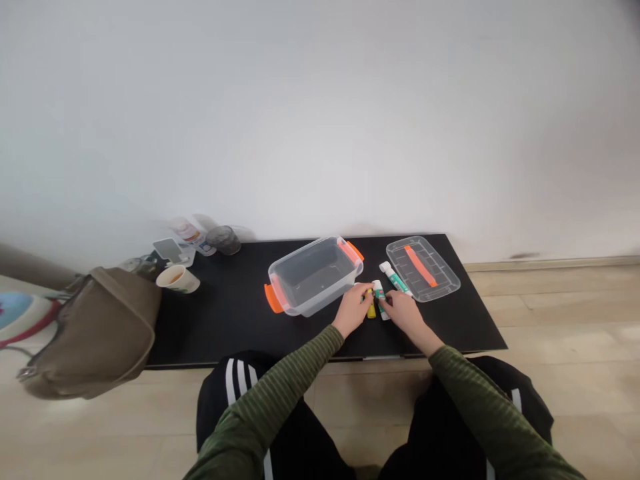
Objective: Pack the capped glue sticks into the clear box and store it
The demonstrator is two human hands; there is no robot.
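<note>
Left hand (pixel 353 311): fingers (pixel 365 296) closed on a yellow tube (pixel 371 311). Right hand (pixel 403 315): fingers (pixel 390 301) closed on a white-and-green tube (pixel 381 300), just beside the yellow one. Both tubes sit just in front of a clear plastic box (pixel 300 267) with orange handles; relative to that box, a second white-and-green tube (pixel 396 278) lies just right, a clear lid (pixel 435 287) farther right, a paper cup (pixel 177 279) well left, all on the black tabletop (pixel 225 327).
</note>
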